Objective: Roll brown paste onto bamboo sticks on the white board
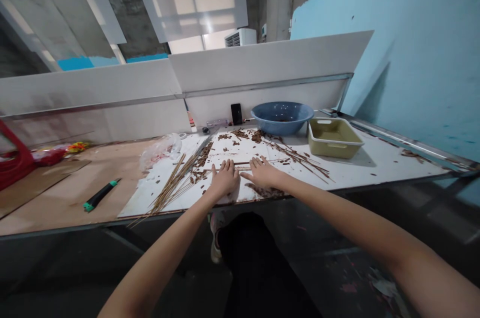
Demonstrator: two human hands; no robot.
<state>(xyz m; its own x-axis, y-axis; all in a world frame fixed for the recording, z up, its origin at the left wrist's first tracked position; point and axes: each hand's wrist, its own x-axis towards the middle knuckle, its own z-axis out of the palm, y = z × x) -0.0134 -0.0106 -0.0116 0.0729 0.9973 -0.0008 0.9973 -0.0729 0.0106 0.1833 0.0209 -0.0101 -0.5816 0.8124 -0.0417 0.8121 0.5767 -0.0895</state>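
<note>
My left hand [225,179] lies palm down on the white board [150,195], with its fingers stretched out. Beside it my right hand [265,174] is also flat, thumb pointing toward the left hand. A thin brown stick [242,163] spans the gap between the fingertips; whether more of it lies under the fingers is hidden. Left of my hands is a loose bundle of thin sticks [174,183], reaching past the table edge. Coated-looking darker sticks [300,155] lie to the right. Brown crumbly pieces [204,153] are scattered around, with a dark brown patch [268,192] below my right hand.
A blue basin [282,125] and an olive-green bin [332,150] stand at the back right. A phone [236,114] leans against the back panel. Crumpled clear plastic [161,150] and a black-green handled cutter [100,195] lie left. The table's front edge is close to my body.
</note>
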